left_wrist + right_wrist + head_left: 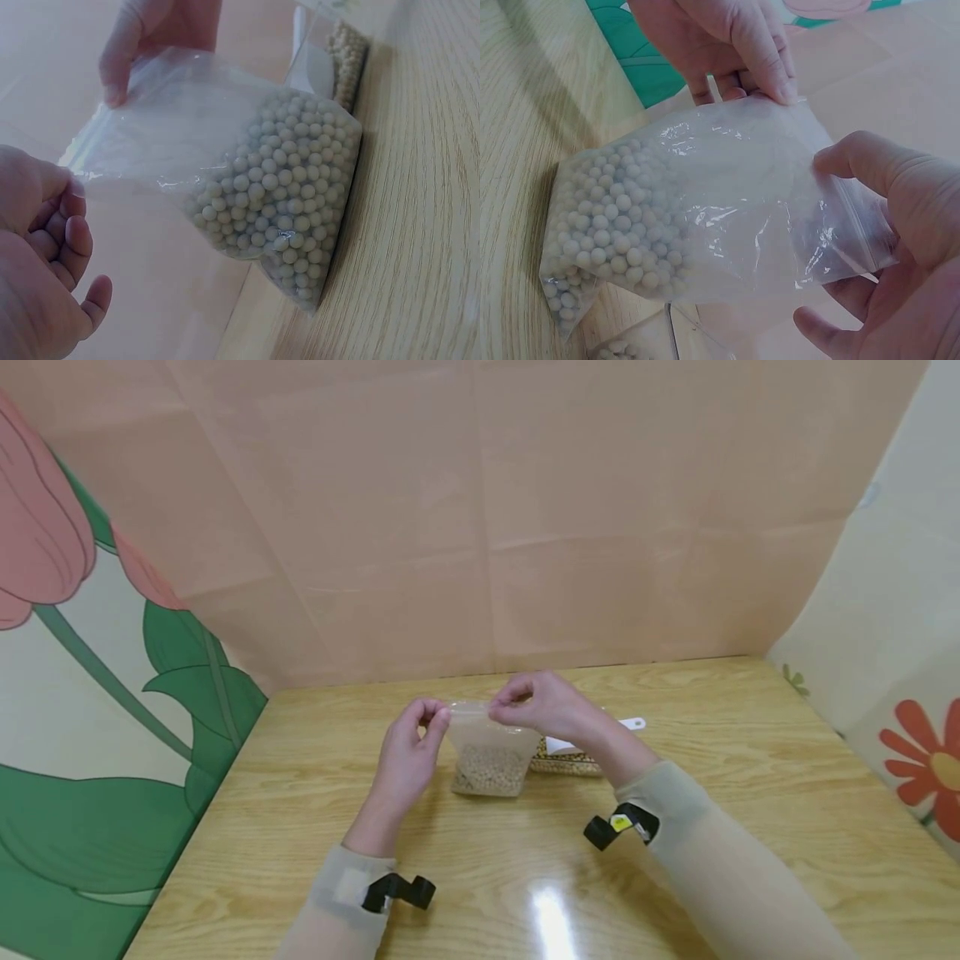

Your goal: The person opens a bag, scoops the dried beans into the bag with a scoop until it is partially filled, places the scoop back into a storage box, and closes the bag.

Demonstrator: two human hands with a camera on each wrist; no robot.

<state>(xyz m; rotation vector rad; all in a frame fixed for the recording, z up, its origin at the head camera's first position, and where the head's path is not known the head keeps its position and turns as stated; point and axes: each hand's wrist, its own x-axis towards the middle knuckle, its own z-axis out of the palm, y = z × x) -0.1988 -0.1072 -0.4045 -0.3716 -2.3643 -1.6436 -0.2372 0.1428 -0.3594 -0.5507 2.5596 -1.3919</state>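
Note:
A clear zip bag (491, 768) with small round beige beads in its lower part stands upright on the table. My left hand (408, 752) pinches one top corner of the bag between thumb and forefinger; its other fingers curl loosely in the left wrist view. My right hand (551, 706) grips the bag's top edge nearer the other side, the thumb (847, 157) on the near face and fingers behind the plastic. The zip strip (855, 217) runs along the top between both hands. Beads (285, 180) fill roughly the bottom half.
Behind the right forearm sits a clear container (566, 764) of beads, partly hidden, with a white scoop (633, 724) on it. The wooden table (315, 793) meets a pink backdrop (480, 527). Flower-patterned panels (75, 693) stand at both sides.

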